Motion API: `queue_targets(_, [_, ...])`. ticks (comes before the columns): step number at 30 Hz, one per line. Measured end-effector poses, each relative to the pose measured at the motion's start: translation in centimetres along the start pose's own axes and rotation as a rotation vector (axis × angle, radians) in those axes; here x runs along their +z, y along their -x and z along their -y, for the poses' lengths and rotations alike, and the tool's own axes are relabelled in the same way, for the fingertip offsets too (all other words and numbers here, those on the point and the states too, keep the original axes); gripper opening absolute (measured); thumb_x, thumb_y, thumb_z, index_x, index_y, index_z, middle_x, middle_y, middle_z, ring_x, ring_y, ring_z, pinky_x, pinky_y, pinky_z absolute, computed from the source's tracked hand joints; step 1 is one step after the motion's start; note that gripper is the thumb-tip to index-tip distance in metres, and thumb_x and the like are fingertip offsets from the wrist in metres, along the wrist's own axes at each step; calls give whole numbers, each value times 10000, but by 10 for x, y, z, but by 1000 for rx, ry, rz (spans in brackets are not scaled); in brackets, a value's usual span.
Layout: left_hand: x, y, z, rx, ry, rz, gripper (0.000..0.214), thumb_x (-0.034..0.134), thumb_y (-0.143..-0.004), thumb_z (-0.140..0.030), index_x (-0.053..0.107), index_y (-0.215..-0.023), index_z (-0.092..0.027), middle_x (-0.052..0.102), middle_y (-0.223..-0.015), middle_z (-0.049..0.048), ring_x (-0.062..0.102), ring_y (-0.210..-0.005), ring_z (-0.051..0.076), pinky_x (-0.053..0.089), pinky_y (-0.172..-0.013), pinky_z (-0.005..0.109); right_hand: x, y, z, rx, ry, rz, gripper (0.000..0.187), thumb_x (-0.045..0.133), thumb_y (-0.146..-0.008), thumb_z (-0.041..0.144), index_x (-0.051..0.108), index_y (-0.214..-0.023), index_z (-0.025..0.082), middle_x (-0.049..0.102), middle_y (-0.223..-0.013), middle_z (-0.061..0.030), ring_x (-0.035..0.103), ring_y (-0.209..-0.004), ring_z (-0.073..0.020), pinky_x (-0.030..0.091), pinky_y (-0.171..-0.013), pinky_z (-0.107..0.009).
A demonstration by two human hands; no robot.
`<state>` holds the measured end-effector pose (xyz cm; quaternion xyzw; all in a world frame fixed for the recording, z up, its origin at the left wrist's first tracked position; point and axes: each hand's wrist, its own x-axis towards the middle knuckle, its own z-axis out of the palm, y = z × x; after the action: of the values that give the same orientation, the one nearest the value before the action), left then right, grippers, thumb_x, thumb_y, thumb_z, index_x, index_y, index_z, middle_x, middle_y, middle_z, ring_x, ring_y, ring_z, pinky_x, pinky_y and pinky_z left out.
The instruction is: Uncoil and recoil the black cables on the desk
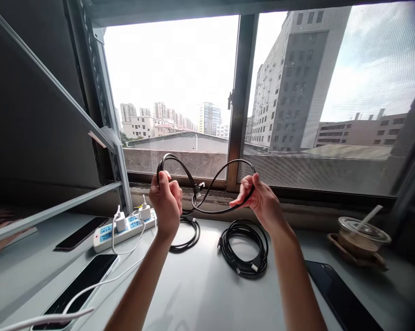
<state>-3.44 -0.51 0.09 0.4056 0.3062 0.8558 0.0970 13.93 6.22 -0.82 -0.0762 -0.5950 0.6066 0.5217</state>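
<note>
A black cable (pixel 214 212) is stretched in loops between my two hands, raised above the table before the window. My left hand (pixel 166 202) is closed around a bundled part of it, with the loops arching over the thumb. A connector (pixel 198 189) with a light metal end dangles near the middle. My right hand (pixel 261 200) pinches a single loop between thumb and fingers. Below, a coiled black cable (pixel 244 271) with several plugs showing lies on the table. Another black cable coil (pixel 195 239) rests partly hidden behind my left hand.
A white power strip (pixel 126 239) with white chargers and cords stands left, near two phones (pixel 79 233) (pixel 78 289). At right are a dark phone (pixel 342 294) and a lidded drink cup (pixel 361 234) in a holder. A metal shelf frame (pixel 119 170) rises at left; another person's hand (pixel 2 230) is beyond it.
</note>
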Motion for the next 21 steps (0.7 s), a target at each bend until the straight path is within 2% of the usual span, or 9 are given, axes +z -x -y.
queue_targets(4, [2,4,-8,37,40,-21,260,430,-903,-401,413,-735,-203,263,-335,-111,144,-267,47,105,-254,155,-14,5,16,-15,27,-147,414,623,-694,588,514,-716,189,454,-396,79,473,-323,-94,492,-371,-215])
queue_targets(7, [5,8,-12,48,45,-29,256,413,-913,-386,428,-741,-198,258,-341,-113,131,-270,43,108,-264,162,-19,10,28,27,15,-241,402,622,-691,577,466,-692,207,355,-324,107,363,-242,-77,357,-247,-157])
queue_targets(9, [6,12,-15,89,42,-45,262,427,-908,-397,427,-735,-200,258,-349,-113,130,-275,40,122,-276,170,-20,15,35,91,3,-254,380,602,-717,554,428,-679,218,308,-304,121,287,-200,-68,261,-203,-142])
queue_targets(12, [5,15,-21,176,32,-77,292,466,-885,-447,405,-725,-211,263,-359,-112,147,-276,39,143,-294,185,-21,24,45,190,62,-205,366,546,-761,557,418,-676,225,278,-290,125,217,-169,-67,181,-186,-145])
queue_targets(14, [1,14,-25,179,5,-52,316,453,-880,-491,416,-735,-213,268,-351,-108,157,-268,42,138,-291,192,-22,31,51,203,117,-189,369,527,-771,568,433,-675,225,269,-285,121,204,-164,-68,160,-189,-151])
queue_targets(17, [-8,6,-30,111,-41,16,331,419,-883,-520,463,-769,-213,276,-335,-104,196,-241,57,138,-257,187,-19,42,58,166,185,-191,369,543,-771,565,477,-663,219,264,-282,107,203,-174,-57,144,-205,-152])
queue_targets(21, [-19,-5,-34,16,-184,95,382,413,-879,-525,538,-743,-191,364,-323,-75,349,-239,92,283,-267,195,-8,58,65,40,372,-244,357,553,-784,553,600,-751,201,293,-298,83,241,-217,-37,151,-247,-145])
